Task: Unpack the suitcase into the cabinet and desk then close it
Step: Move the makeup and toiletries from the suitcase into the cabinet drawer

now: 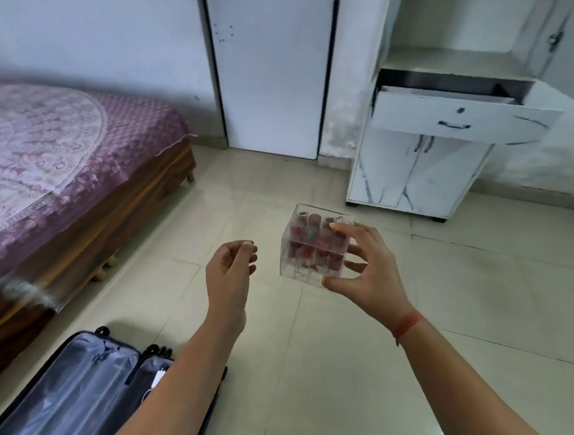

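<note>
Right hand (367,268) in a pinch on right side of clear box (311,245); left hand (232,266) slack alongside.

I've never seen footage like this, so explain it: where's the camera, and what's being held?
This is one picture from a camera worn on a person's head, looking forward and down, so the two arms are the wearer's own. The right hand grips a clear box of small reddish items. The left hand holds nothing, fingers loosely curled. An open suitcase lies on the tiled floor, lower left, by a bed. Ahead stands a white cabinet, its drawer pulled open.
</note>
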